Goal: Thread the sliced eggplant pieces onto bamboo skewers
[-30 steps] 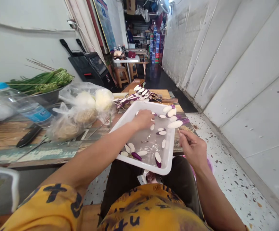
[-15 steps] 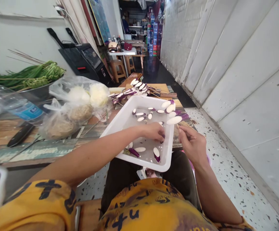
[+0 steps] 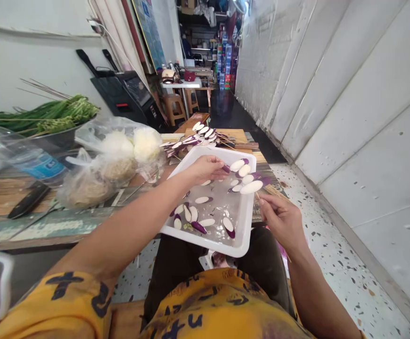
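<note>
- Two bare hands work over a white tray (image 3: 243, 225) that sits partly on the edge of the counter (image 3: 67, 221) and partly on the person's lap.
- The left hand (image 3: 207, 168) reaches across the far end of the tray. Its fingertips are pinched together on a purple-edged eggplant slice (image 3: 226, 168), just at the far tip of the skewer.
- The right hand (image 3: 281, 219) is just beside the tray's right rim, fingers clamped on the near end of the skewer (image 3: 258, 194). The stick slants up and to the left over the tray.
- Several white oval threaded slices (image 3: 250, 187) sit in a row along the skewer, overlapping one another.
- Loose slices (image 3: 203, 199) lie in shallow water inside the tray, most of them in its near half.
- A pile of finished skewers (image 3: 201, 135) lies on the counter just beyond the tray's far rim.
- Left of the tray, the counter carries clear plastic bags (image 3: 116, 157) with pale lumps inside, a water bottle (image 3: 28, 157), a black-handled knife (image 3: 28, 200) and a metal bowl of green stalks (image 3: 54, 115).
</note>
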Motion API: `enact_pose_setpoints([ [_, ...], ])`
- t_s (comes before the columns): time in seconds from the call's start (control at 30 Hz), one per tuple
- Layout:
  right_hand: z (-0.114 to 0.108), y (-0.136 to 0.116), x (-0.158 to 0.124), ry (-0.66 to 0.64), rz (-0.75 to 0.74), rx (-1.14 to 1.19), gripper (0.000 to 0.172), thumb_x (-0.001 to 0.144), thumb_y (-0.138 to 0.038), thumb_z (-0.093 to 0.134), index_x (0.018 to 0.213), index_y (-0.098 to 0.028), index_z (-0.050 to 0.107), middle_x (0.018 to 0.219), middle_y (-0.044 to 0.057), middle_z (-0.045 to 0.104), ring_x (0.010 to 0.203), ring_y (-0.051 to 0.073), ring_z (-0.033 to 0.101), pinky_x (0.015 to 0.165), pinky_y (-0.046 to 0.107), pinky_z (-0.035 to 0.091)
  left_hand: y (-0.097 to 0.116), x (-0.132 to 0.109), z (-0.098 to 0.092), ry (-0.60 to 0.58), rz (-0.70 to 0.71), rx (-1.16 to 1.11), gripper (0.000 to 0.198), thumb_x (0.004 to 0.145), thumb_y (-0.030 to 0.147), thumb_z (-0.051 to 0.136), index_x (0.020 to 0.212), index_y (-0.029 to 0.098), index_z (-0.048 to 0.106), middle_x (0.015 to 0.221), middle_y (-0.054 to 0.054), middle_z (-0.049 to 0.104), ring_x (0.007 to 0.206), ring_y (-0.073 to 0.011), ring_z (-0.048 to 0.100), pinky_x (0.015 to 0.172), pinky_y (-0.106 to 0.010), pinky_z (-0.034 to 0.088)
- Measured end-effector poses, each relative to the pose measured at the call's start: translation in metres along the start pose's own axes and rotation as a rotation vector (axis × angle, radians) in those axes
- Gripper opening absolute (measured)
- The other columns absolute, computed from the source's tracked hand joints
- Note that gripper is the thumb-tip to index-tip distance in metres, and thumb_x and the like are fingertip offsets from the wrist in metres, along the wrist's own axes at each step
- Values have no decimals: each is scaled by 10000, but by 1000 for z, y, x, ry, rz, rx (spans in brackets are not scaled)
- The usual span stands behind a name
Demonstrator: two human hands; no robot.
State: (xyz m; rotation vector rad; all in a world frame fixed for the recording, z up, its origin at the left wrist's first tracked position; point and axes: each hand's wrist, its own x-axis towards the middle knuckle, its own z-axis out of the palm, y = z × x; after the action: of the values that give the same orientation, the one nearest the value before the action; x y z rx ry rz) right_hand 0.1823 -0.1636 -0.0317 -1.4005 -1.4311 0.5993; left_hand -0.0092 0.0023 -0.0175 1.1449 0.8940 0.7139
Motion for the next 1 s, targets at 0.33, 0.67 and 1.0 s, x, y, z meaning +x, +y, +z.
enact_pose_setpoints([
  [0.33, 3, 5, -2, -37, 16, 21, 261, 842, -331, 544, 936, -137, 690, 528, -14, 518, 462, 105, 438, 438, 233, 360, 3, -1, 7, -2, 26, -73, 130, 808, 147, 627, 921, 88, 649, 689, -42, 628, 550, -80, 571, 514, -193, 447],
  [0.67, 5, 9, -3, -55, 28, 45, 265, 845, -348, 538, 934, -142, 680, 514, -18, 503, 471, 117, 458, 459, 249, 377, -3, 6, -2, -36, 83, -11, 365, 736, 37, 634, 1099, 79, 627, 573, 32, 530, 489, -42, 469, 496, -173, 347],
  [1.0, 4, 9, -5, -58, 42, 38, 266, 847, -359, 534, 917, -151, 683, 500, -19, 504, 469, 122, 471, 470, 253, 385, 6, -4, 13, -4, 95, -17, 89, 798, 161, 631, 775, 85, 589, 572, 6, 549, 429, -33, 465, 422, -151, 330],
])
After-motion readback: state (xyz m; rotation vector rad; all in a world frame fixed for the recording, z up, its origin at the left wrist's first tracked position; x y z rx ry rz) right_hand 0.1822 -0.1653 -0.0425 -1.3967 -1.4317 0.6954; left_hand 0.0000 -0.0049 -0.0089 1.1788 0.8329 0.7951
